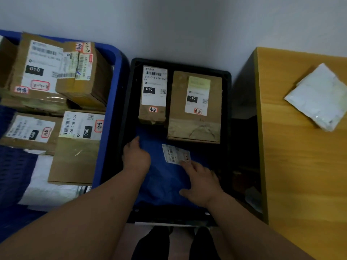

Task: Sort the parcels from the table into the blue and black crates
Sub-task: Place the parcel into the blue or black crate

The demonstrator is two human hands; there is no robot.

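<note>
- Both bare forearms reach forward and down from the lower edge into the black crate (228,94).
- Left hand (135,155) lies on the left edge of a blue bag (163,177), fingers pointing away and slightly curled; whether it pinches the bag or only presses on it, I cannot tell.
- Right hand (201,182) rests flat on the bag's right side, fingers straight and spread, holding nothing; its fingertips touch the bag's white label (175,153).
- Black crate holds three parcels: the blue bag at the near end under both hands, and two brown boxes at the far end, a narrow box (153,94) on the left and a wider box (195,107) just beside it on the right, each with a label marked 010.
- Blue crate (115,102) stands touching the black one on its left; at least four brown boxes show in it, stacked, over a white bag (50,188).
- One white parcel (319,96) lies on the bench (300,175) to the right, well apart from both hands.
</note>
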